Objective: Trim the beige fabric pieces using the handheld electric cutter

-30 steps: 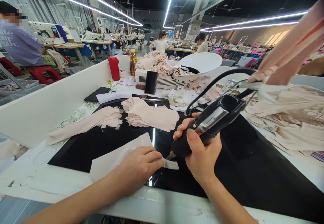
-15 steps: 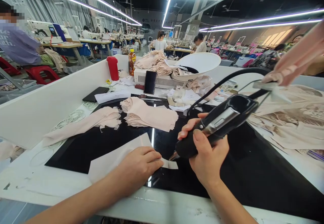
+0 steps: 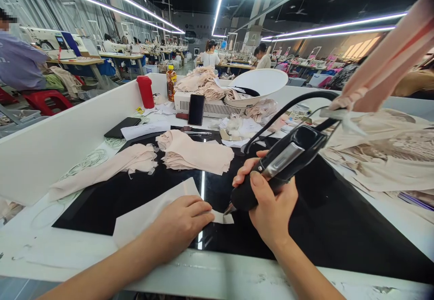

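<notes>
A white-walled worktable (image 3: 190, 264) fills the lower part of my remote view, bearing a glossy black panel (image 3: 339, 236). Right of the panel I see heaped beige fabric (image 3: 383, 164); above its right half hangs pink cloth (image 3: 383, 55), knotted near the cord of a black hand tool. Left of the panel, beyond the table wall, sits a worker in a lavender shirt (image 3: 20, 64). Past the panel's far edge stands a white dish (image 3: 264, 83). On the panel's near-left part, partly overhanging its edge, lies an off-white sheet (image 3: 149, 209); on its far part, a stack of pale pink fabric pieces (image 3: 198, 153). Over the panel, the right hand (image 3: 271, 200) is wrapped around the black corded hand tool (image 3: 281, 164). The left hand (image 3: 185, 221) lies palm down on the sheet, fingers extended. A narrow off-white strip (image 3: 222, 217) shows beyond its fingertips, the tool's metal tip (image 3: 229, 209) at it; I cannot tell whether they touch.

Against the frame half a second earlier, the tool's rear has swung left over the panel, the pink cloth with it; left hand and sheet keep their place.

Lettering: I find only a cropped end on the shirt; beyond the panel, the label of a yellow-capped bottle (image 3: 171, 85) and the far-wall characters (image 3: 210, 26) are too small to read.
</notes>
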### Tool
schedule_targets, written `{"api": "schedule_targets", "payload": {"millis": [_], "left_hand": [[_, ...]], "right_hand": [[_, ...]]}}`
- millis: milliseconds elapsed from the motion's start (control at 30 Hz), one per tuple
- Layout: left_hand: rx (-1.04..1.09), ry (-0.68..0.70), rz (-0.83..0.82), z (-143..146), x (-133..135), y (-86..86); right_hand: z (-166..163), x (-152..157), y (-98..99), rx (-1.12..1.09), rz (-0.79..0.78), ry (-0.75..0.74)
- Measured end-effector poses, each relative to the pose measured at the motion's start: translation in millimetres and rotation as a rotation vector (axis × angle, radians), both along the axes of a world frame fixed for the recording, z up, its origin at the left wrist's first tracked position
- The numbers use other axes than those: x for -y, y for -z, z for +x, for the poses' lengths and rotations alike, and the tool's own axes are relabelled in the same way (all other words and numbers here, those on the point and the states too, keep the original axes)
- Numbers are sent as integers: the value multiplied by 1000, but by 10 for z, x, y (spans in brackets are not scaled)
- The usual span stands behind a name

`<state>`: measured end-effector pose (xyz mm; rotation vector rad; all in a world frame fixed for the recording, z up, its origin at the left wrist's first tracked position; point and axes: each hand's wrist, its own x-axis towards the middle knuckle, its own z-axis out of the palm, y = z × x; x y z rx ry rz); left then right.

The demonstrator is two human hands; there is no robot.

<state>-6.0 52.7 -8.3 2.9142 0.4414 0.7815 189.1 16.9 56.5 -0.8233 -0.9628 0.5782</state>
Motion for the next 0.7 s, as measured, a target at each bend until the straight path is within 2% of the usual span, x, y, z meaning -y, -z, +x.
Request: {"api": "schedule_targets", "payload": {"millis": [300, 500, 700], "left_hand": [[-20, 4, -12, 1, 4, -33], [-23, 8, -18, 5, -5, -29], [-11, 1, -4, 7, 0, -20]], "right_hand": [[-135, 51, 21, -40, 32, -92], [-159, 42, 18, -14, 24, -80], [-33, 91, 2, -31, 21, -42]]}}
